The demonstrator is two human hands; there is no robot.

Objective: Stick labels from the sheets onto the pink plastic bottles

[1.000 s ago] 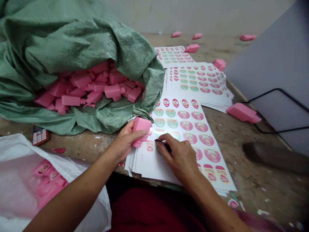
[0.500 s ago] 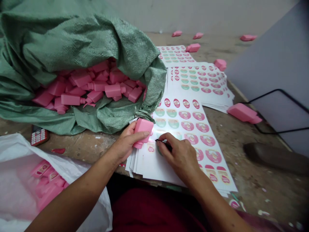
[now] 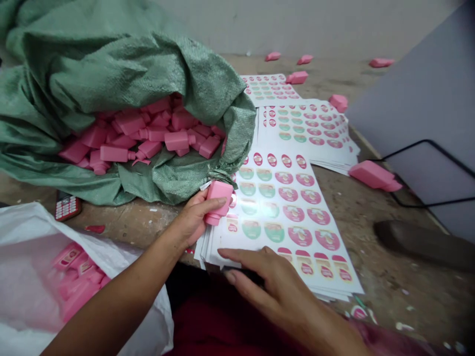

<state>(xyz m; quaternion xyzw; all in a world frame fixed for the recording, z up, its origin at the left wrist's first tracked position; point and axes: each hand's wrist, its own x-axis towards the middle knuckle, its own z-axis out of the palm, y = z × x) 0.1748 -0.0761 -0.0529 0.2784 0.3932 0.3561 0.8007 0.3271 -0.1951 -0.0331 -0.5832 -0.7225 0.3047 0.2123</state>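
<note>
My left hand (image 3: 196,212) grips a pink plastic bottle (image 3: 219,197) by its sides, its neck pointing down towards me, over the left edge of a sticker sheet (image 3: 260,262). Round, oval and bottle-shaped pink and green stickers are printed on that sheet. Close to the sheet's front edge is my right hand (image 3: 272,284), index finger stretched out to the left. A slim dark tool (image 3: 245,273) lies between its thumb and fingers; its kind is unclear, as the hand covers most of it.
A green woven sack (image 3: 148,64) full of pink bottles lies open at the left. A white bag (image 3: 25,232) with labelled bottles stands front left, near a red phone (image 3: 68,205). More sticker sheets (image 3: 311,148) and loose bottles (image 3: 373,174) lie behind and right. A dark flat object (image 3: 419,242) rests at right.
My right hand has drawn back towards me from the stickers to the sheet's front edge, with the dark tool still in it. The left hand keeps the bottle in nearly the same place.
</note>
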